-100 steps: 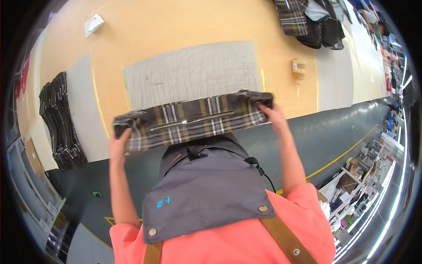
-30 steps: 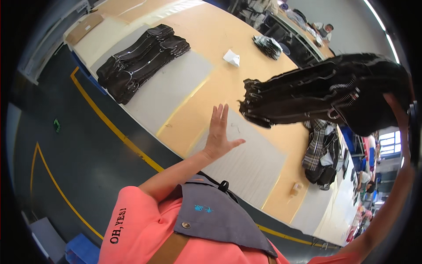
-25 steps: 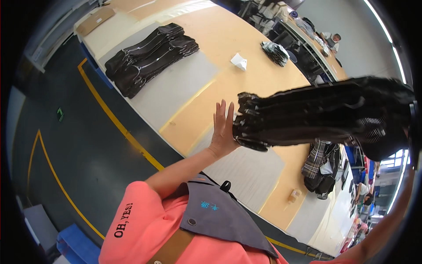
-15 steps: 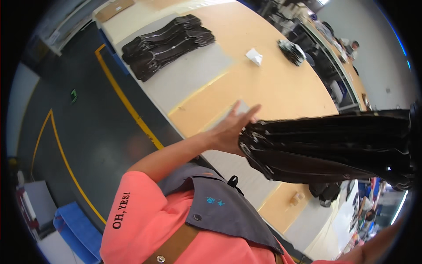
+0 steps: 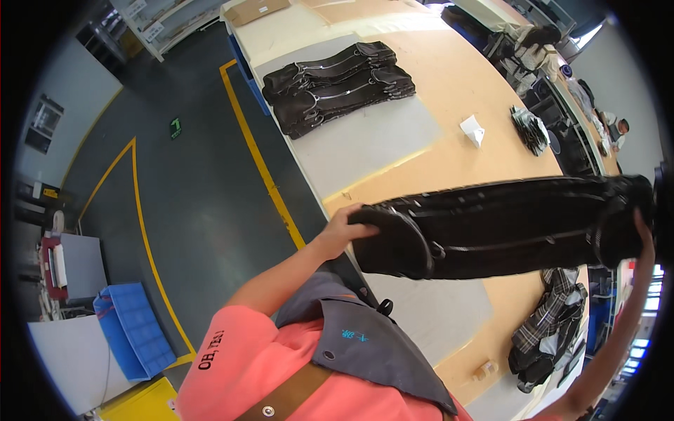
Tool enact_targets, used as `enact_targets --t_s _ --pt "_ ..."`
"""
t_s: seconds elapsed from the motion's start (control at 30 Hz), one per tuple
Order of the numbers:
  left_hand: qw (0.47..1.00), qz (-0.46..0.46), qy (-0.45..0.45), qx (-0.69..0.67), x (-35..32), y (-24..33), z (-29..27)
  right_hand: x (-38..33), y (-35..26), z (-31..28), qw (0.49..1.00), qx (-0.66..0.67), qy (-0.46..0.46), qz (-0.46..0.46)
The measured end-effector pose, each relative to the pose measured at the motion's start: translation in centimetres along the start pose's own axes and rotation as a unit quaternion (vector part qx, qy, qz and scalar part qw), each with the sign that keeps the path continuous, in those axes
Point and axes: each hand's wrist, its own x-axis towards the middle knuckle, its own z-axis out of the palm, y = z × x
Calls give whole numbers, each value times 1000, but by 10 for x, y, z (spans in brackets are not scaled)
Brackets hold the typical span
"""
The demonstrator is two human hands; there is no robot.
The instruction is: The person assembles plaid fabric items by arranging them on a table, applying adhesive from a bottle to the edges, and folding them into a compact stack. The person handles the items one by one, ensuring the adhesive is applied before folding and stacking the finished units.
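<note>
The left hand (image 5: 349, 226) is stretched out in front of the chest, palm turned down and away, fingers curled over the near end of a dark folded garment (image 5: 502, 226) and gripping it from above. Its bare forearm runs back down to a coral short sleeve, elbow slightly bent. The right hand (image 5: 642, 231) sits far out to the right, raised about as high as the left, closed on the garment's other end (only its edge and part of the wrist show). The right forearm rises steeply from the lower right edge, nearly straight. The hands are well apart.
</note>
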Motion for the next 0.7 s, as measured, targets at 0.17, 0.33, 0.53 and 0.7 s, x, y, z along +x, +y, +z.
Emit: enact_targets --t_s 0.17,0.33,0.53,0.7 --pt "979 38 158 -122 27 52 -77 81 50 155 982 -5 -183 -36" --pt "952 34 294 -73 64 102 -177 155 65 341 965 40 -260 -4" --pt "921 30 385 48 113 140 -257 239 104 519 960 35 -271 54" --pt "911 24 407 65 145 153 -292 286 117 610 956 36 -282 74"
